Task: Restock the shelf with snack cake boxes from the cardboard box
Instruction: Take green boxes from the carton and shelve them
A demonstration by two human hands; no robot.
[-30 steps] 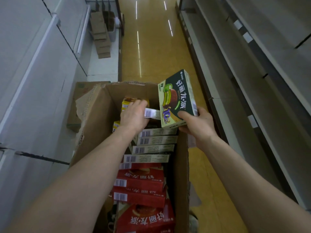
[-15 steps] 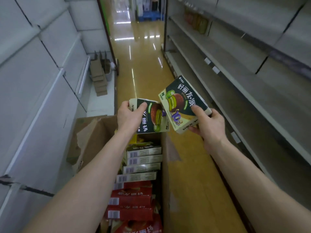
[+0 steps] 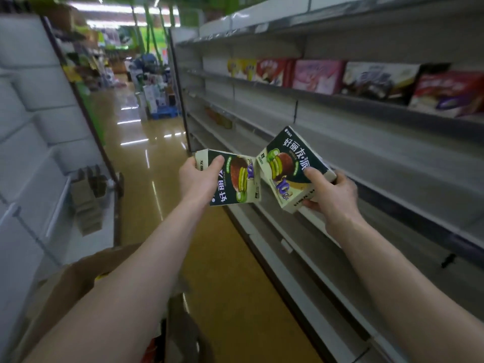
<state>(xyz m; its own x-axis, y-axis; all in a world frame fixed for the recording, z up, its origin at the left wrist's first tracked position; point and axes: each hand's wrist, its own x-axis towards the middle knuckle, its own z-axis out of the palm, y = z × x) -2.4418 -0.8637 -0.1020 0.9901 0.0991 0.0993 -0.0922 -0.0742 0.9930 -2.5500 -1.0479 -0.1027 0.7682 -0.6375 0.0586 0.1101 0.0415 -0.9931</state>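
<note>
My left hand [image 3: 197, 178] grips a dark green snack cake box [image 3: 237, 179] by its left end, held out over the aisle. My right hand [image 3: 331, 192] grips a second green snack cake box [image 3: 290, 163], tilted, close to the grey shelf [image 3: 392, 163] on the right. The two boxes almost touch at their inner edges. The cardboard box [image 3: 78, 281] sits low at the bottom left, mostly hidden behind my left forearm, with a bit of red packaging showing at the bottom.
An upper shelf [image 3: 340, 96] on the right carries several snack boxes in yellow, red, pink and dark colours. Shelves below it look bare. White shelving lines the left side, with flattened cardboard [image 3: 86, 205] at its foot. The glossy aisle floor runs ahead toward stacked goods.
Both hands have risen with their green boxes, away from the cardboard box and toward the right shelf. My view has lifted from the box to the shelves and the aisle.
</note>
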